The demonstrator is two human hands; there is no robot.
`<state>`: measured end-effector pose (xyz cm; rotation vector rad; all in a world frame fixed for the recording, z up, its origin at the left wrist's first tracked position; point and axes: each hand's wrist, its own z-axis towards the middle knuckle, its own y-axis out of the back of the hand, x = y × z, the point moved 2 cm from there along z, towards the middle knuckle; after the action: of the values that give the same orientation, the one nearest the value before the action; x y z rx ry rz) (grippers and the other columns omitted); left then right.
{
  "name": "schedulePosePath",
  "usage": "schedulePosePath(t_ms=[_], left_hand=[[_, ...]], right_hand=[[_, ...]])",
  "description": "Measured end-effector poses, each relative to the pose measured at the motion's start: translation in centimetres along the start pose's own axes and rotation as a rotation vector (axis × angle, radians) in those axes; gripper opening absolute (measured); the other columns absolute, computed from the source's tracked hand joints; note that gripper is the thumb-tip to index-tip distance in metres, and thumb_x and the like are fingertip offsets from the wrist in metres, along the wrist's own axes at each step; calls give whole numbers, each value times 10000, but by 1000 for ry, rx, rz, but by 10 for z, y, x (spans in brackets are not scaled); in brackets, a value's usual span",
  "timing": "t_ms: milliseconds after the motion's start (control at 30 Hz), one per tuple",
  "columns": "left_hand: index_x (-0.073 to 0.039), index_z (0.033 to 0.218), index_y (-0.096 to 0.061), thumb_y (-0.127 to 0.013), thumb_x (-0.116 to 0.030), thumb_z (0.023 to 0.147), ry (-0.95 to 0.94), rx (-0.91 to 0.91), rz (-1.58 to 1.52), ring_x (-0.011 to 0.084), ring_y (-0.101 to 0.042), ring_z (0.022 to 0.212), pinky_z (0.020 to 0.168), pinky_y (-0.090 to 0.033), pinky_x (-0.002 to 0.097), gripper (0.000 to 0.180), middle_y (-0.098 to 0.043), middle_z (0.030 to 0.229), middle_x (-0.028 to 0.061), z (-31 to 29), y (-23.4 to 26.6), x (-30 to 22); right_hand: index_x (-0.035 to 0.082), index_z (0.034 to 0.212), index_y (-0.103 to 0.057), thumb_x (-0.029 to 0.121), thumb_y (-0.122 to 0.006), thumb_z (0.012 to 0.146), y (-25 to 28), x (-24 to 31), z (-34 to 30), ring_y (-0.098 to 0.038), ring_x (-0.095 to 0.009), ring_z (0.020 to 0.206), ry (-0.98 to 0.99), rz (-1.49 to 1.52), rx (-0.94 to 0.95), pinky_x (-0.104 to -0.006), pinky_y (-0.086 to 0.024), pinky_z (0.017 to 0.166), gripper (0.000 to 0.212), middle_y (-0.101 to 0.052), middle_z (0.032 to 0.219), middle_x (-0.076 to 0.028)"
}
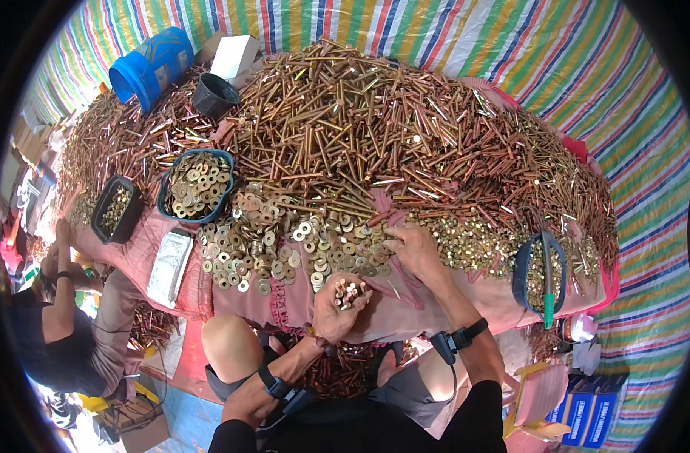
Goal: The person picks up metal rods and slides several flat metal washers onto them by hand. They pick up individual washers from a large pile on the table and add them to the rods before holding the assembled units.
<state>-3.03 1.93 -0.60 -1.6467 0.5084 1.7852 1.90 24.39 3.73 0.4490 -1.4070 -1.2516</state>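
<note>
My left hand point(333, 311) is closed round a bundle of coppery metal rods point(351, 294), whose ends show above the fingers. Further right and farther from me, my right hand point(418, 251) reaches over the near edge of the heap, its fingers bent together; whatever they hold is too small to make out. Flat round washers point(307, 245) are spread just left of that hand, and small brass-coloured nuts point(469, 241) lie to its right. Behind both rises a large heap of long brass-coloured rods point(345, 128). Pink cloth point(390, 321) lies under the pieces.
A blue basin of washers point(163, 198), a dark tub of nuts point(101, 219) and a silver packet point(171, 264) stand left. At right is a basket point(520, 279) with a green-handled tool point(549, 309). A blue bucket point(141, 90) lies behind; another person point(65, 317) sits left.
</note>
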Motion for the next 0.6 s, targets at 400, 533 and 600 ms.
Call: schedulePosePath(t_ms=[400, 533, 600], left_hand=[[-9, 993, -619, -709, 115, 833, 172, 148, -174, 117, -643, 842, 784, -549, 266, 221, -650, 950, 32, 4, 4, -22], [-6, 988, -617, -722, 119, 840, 122, 166, -134, 118, -660, 858, 785, -563, 267, 219, -662, 930, 37, 3, 1, -17], [-7, 990, -622, -725, 121, 837, 143, 178, -194, 116, -661, 860, 781, -563, 263, 224, -668, 943, 41, 2, -1, -15]], right_hand=[[3, 936, -690, 124, -685, 893, -4, 2, 4, -652, -403, 813, 59, 22, -161, -468, -512, 719, 128, -659, 943, -206], [-3, 932, -671, 157, -652, 923, -2, -3, -1, -657, -356, 723, -5, 184, -237, -442, -510, 674, 162, -656, 802, -181], [1, 914, -666, 179, -645, 940, 5, -3, -7, -661, -311, 675, -16, 233, -244, -421, -513, 644, 181, -648, 730, -155]])
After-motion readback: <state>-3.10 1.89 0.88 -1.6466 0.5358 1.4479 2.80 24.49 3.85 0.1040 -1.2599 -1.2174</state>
